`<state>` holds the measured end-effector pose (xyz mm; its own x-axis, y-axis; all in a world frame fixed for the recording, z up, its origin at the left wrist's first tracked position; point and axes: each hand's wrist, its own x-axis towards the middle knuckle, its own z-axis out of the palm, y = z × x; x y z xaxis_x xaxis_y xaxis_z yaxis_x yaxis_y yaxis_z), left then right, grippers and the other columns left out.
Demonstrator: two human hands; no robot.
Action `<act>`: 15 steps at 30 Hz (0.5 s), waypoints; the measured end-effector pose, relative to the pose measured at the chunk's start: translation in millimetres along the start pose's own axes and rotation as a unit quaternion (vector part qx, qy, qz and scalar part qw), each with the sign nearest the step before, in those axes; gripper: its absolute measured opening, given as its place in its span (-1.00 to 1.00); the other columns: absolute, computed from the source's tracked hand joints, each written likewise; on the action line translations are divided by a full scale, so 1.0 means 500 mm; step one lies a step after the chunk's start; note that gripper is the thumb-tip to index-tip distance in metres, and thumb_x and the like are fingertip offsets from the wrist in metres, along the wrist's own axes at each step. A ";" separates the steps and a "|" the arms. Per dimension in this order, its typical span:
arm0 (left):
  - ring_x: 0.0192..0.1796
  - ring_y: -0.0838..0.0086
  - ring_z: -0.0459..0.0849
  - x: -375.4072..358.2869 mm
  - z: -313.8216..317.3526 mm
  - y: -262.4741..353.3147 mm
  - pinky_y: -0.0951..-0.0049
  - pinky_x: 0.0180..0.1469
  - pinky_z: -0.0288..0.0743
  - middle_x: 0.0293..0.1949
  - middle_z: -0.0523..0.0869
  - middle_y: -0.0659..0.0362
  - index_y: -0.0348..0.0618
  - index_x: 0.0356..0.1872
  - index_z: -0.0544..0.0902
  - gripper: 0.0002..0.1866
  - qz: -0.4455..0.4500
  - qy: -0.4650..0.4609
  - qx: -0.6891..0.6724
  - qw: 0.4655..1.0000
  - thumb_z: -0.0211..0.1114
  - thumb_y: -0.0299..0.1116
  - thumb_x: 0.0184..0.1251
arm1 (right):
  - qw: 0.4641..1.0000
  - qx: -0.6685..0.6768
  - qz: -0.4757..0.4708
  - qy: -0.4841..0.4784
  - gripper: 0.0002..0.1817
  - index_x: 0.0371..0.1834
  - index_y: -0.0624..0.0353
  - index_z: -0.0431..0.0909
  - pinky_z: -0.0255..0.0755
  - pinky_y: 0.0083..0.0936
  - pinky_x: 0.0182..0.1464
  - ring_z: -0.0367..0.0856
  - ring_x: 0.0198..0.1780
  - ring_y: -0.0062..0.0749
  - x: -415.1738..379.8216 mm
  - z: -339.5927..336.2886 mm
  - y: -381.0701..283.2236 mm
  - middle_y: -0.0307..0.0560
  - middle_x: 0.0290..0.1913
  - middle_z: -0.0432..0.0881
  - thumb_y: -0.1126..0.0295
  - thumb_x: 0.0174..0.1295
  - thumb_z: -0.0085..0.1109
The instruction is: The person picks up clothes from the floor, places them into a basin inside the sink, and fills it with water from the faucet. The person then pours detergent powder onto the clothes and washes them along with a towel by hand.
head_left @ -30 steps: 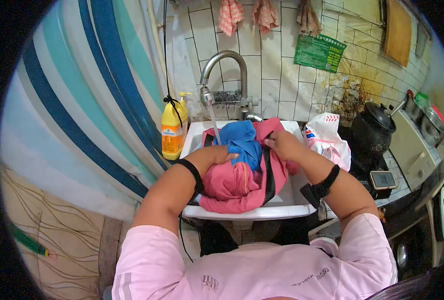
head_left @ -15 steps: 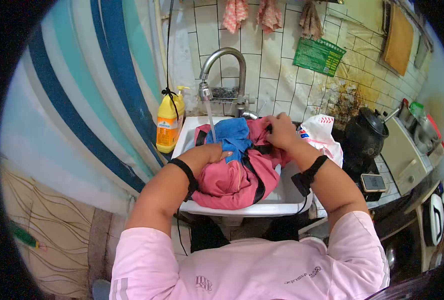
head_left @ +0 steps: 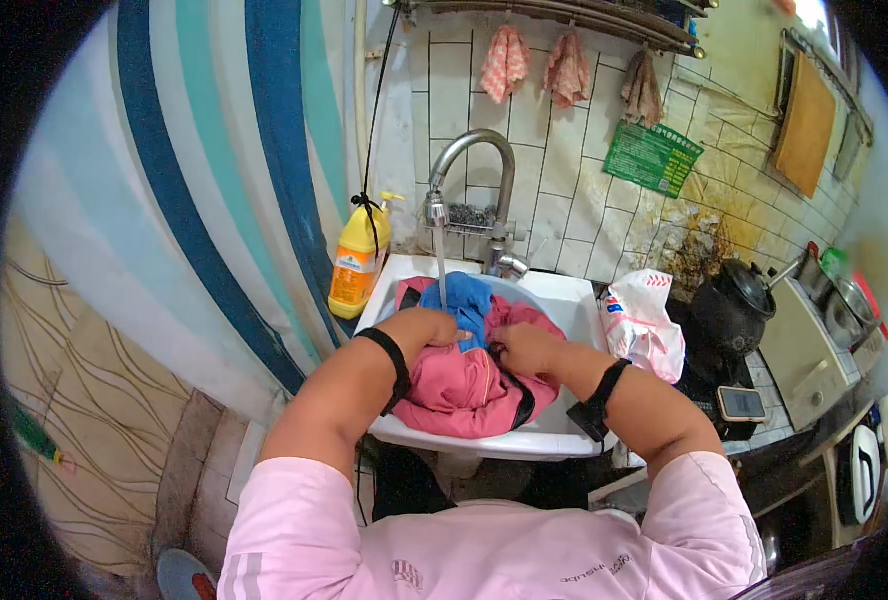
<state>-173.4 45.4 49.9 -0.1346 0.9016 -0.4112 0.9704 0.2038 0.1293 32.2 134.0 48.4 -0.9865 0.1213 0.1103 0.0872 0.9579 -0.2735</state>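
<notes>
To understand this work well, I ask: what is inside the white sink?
The sink holds pink fabric with black trim and a blue cloth, which running water hits. These cover most of the bottom, so anything underneath cannot be seen.

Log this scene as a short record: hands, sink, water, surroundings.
Left hand: on the bundle, where blue cloth meets pink fabric
Right hand: at the pink fabric, fingers curled
Sink: white, holds both cloths
Water: running from the curved faucet onto the blue cloth
Left of sink: yellow pump bottle
Right of sink: white bag, black lidded pot
</notes>
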 end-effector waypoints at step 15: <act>0.50 0.01 -0.22 -0.142 -0.004 -0.041 0.12 0.43 -0.09 0.46 -0.27 -0.19 0.35 0.45 -0.03 0.05 0.178 -0.060 -0.137 0.973 0.35 0.28 -0.07 | 0.921 -0.085 0.110 -0.364 -0.37 0.02 0.09 0.58 0.41 -0.28 0.12 0.52 0.11 -0.05 0.097 0.167 0.133 0.04 0.10 0.56 0.09 -0.20 0.40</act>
<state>-184.2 -22.2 78.6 0.2407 0.8858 -0.3967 0.8594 -0.0045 0.5113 -21.2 181.9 -44.2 -0.7684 0.1704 -0.6168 0.2563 0.9652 -0.0526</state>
